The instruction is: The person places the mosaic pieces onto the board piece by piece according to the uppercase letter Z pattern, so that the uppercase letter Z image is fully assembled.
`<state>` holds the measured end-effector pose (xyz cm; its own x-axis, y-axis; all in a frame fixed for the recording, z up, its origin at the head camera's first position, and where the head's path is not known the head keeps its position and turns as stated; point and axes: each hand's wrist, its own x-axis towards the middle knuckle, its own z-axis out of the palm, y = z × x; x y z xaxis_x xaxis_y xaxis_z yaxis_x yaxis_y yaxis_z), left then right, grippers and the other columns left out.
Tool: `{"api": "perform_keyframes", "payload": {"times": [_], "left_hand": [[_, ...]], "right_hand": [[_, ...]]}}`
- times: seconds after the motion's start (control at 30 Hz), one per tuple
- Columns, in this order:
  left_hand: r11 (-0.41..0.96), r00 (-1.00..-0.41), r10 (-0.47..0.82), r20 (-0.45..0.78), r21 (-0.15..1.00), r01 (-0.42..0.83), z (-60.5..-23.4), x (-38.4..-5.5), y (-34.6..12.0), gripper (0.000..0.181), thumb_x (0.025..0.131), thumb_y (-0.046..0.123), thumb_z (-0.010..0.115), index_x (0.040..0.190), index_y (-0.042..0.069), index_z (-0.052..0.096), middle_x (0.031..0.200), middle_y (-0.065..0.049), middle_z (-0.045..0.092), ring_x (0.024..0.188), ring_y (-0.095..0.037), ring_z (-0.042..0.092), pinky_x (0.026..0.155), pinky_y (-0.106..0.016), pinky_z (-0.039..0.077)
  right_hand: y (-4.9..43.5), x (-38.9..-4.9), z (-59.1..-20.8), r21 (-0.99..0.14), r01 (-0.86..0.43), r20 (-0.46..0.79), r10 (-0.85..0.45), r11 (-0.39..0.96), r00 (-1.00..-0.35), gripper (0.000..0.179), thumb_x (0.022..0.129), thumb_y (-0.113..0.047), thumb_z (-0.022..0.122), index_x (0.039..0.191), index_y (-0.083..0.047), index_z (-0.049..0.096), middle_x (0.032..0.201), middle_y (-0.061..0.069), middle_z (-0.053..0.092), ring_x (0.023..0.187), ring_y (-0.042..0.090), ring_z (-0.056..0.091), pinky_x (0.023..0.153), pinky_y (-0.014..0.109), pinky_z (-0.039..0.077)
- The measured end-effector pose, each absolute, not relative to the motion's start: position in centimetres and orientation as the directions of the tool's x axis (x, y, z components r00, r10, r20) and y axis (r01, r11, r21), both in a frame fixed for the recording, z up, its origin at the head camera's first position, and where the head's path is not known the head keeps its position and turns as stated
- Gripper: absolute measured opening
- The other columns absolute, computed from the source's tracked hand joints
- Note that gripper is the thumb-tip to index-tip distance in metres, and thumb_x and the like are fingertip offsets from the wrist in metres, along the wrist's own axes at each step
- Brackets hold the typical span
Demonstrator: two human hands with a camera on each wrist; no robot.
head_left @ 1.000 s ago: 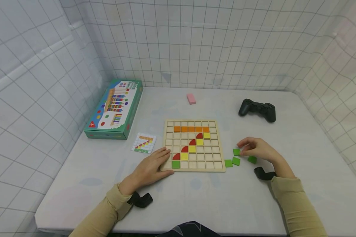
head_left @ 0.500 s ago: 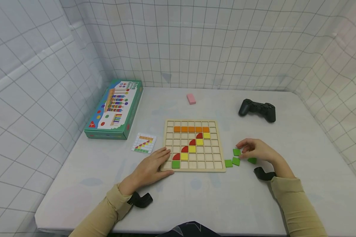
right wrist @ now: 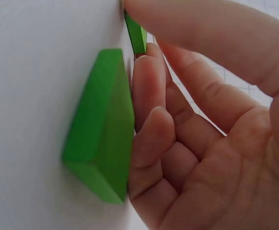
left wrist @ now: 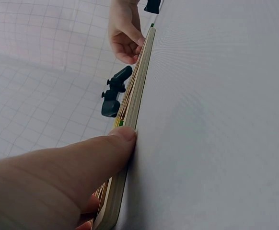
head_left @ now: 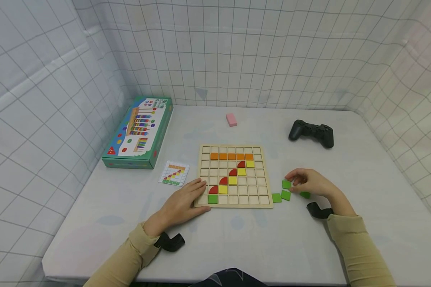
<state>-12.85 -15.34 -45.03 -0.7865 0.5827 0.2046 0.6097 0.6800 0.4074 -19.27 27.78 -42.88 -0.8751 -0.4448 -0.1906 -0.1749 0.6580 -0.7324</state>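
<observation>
Right hand [head_left: 311, 183] shifted slightly — four loose green tiles [head_left: 285, 195]

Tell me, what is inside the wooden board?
Five orange tiles, four red pieces, four yellow tiles and one green tile. What the left hand covers of the board cannot be seen.

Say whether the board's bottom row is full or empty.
The row is mostly empty: the head view shows one green tile near its left end and bare cells to the tile's right.
</observation>
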Motion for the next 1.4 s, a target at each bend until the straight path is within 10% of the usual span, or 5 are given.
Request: {"api": "perform_keyframes", "payload": {"times": [0.7,1.4], "left_hand": [[0.690,-0.795,0.575,0.192,0.408,0.598,-45.0,-12.7,-15.6,0.072,0.086,0.044,0.066,0.134,-0.005,0.047,0.140,-0.015,0.045,0.135,-0.028,0.034,0.107,-0.043,0.032],[0.672,-0.788,0.579,0.209,0.425,0.606,-45.0,-12.8,-15.4,0.071,0.085,0.043,0.067,0.133,-0.005,0.049,0.140,-0.015,0.046,0.134,-0.028,0.034,0.107,-0.043,0.033]], "right_hand": [[24.0,-19.7,-42.6,-0.668,-0.175,-0.158,-0.367,0.724,-0.917,0.021,0.093,-0.018,0.059,0.105,-0.002,0.061,0.090,0.007,0.060,0.079,0.019,0.053,0.066,0.031,0.044],[10.9,-17.1,-41.5,-0.696,-0.377,-0.090,-0.595,0.611,-0.798,0.009,0.085,-0.020,0.070,0.093,-0.017,0.066,0.079,-0.011,0.061,0.072,0.008,0.057,0.064,0.026,0.049]]}}
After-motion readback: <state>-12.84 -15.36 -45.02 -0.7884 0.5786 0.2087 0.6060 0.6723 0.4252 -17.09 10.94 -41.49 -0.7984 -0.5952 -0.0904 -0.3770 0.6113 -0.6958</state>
